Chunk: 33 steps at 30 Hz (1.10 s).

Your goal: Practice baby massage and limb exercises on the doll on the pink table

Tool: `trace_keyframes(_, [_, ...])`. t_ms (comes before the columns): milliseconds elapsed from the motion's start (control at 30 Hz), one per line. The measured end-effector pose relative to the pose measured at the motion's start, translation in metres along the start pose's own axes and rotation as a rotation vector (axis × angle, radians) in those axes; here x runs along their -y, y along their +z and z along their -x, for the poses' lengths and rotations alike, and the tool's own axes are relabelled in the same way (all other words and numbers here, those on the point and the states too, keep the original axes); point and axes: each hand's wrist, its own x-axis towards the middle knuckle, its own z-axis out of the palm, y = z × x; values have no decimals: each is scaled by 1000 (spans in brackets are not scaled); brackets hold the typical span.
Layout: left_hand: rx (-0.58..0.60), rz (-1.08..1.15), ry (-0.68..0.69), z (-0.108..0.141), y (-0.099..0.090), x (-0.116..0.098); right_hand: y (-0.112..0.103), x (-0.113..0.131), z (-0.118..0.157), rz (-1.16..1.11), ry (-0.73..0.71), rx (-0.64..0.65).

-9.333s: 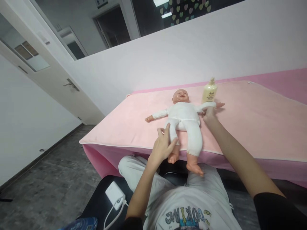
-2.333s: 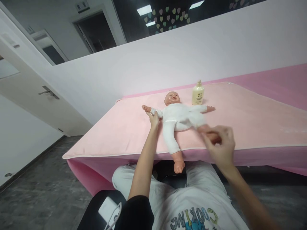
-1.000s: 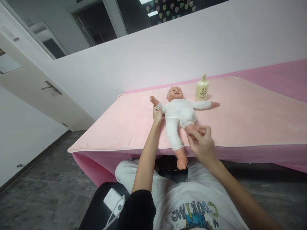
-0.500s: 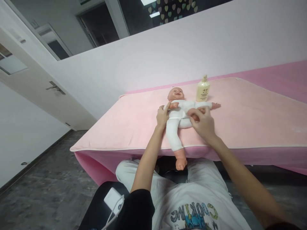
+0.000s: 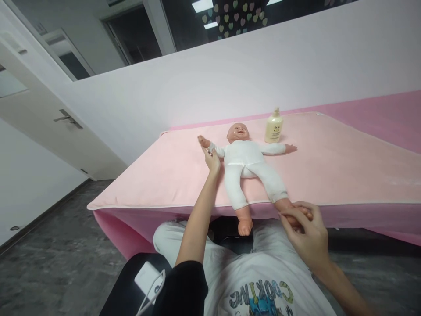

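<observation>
A baby doll [image 5: 242, 153] in a white suit lies on its back on the pink covered table [image 5: 177, 180], head toward the wall and legs toward me. My left hand [image 5: 212, 160] is closed on the doll's arm at the left, near its wrist, and that arm is stretched outward. At the table's front edge, my right hand [image 5: 307, 230] grips the doll's foot on the right, its leg extended out. The doll's other foot [image 5: 245, 224] hangs past the edge above my lap. Its arm at the right lies straight out on the cover.
A pale yellow pump bottle [image 5: 273, 127] stands behind the doll's outstretched arm, near the white wall [image 5: 210, 92]. To my left, a white power bank [image 5: 149, 281] with a cable rests on a black surface. A door [image 5: 42, 109] is at the far left.
My left hand has drawn the doll's arm outward to the left, away from its chest. My right hand has pulled the bent leg down and out straight, over the front edge.
</observation>
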Motion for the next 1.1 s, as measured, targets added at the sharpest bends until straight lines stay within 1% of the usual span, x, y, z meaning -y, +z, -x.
trace_keyframes(33, [10, -66, 54, 3, 0, -4, 0, 1, -10, -12, -16, -36])
trace_keyframes(67, [61, -153, 131, 6, 0, -9, 3, 2, -24, -20, -35, -69])
trace_keyframes(133, [236, -339, 307, 12, 0, -15, 18, 2, -57, -30, -57, -110])
trace_keyframes(167, [306, -419, 377, 14, 0, -17, 31, -1, -74, -23, -37, -73])
trace_keyframes(200, [350, -479, 430, 16, 0, -17, 46, -5, -89, -20, -11, -8])
trace_keyframes(233, [370, -518, 464, 16, 0, -17, 62, -9, -103, -24, 13, 75])
trace_keyframes(267, [374, -538, 480, 16, -1, -15, 78, -15, -114, -30, 35, 157])
trace_keyframes(300, [367, -542, 480, 15, -1, -14, 93, -20, -123, -33, 73, 206])
trace_keyframes(333, [357, -536, 468, 14, -2, -13, 104, -25, -128, -40, 112, 221])
trace_keyframes(367, [348, -518, 443, 13, -2, -11, 112, -29, -130, -47, 140, 221])
trace_keyframes(400, [334, -491, 405, 12, -3, -11, 114, -31, -127, -55, 151, 211])
trace_keyframes(433, [317, -456, 358, 12, -4, -10, 111, -31, -121, -63, 147, 195])
trace_keyframes(467, [297, -413, 310, 11, -4, -10, 104, -30, -110, -64, 129, 174])
trace_keyframes(533, [243, -301, 234, 9, -4, -9, 81, -23, -78, -46, 77, 124])
trace_keyframes(600, [168, -173, 183, 6, -4, -5, 55, -16, -41, -7, 43, 47])
trace_keyframes(633, [128, -116, 140, 4, -3, -3, 42, -13, -24, -7, 29, 39])
trace_keyframes(700, [52, -31, 1, -1, -1, 3, 24, -8, -1, -18, 45, 42])
trace_keyframes(733, [20, -6, -75, -3, -1, 5, 19, -7, 2, -26, 57, 36])
trace_keyframes(767, [-2, 10, -130, -5, 0, 7, 16, -5, 1, -38, 65, 21])
trace_keyframes(800, [-14, 16, -148, -5, 0, 8, 16, -4, -6, -51, 68, -6])
trace_keyframes(833, [-14, 10, -118, -5, 0, 8, 18, -3, -17, -62, 63, -36])
trace_keyframes(900, [32, -61, 32, -2, -1, 4, 33, -2, -48, -81, 53, -99])
trace_keyframes(933, [86, -126, 126, 1, -1, 1, 44, -3, -65, -83, 54, -96])
trace_keyframes(967, [153, -201, 219, 3, -2, -2, 58, -4, -83, -80, 64, -79])
trace_keyframes(1000, [222, -276, 299, 6, -2, -5, 72, -6, -99, -79, 72, -31])
trace_keyframes(1033, [282, -341, 359, 8, -3, -7, 87, -9, -113, -81, 80, 45])
trace_keyframes(1067, [325, -382, 394, 10, -3, -9, 100, -12, -124, -86, 96, 120])
trace_keyframes(1100, [339, -398, 402, 11, -3, -10, 110, -14, -132, -92, 133, 157])
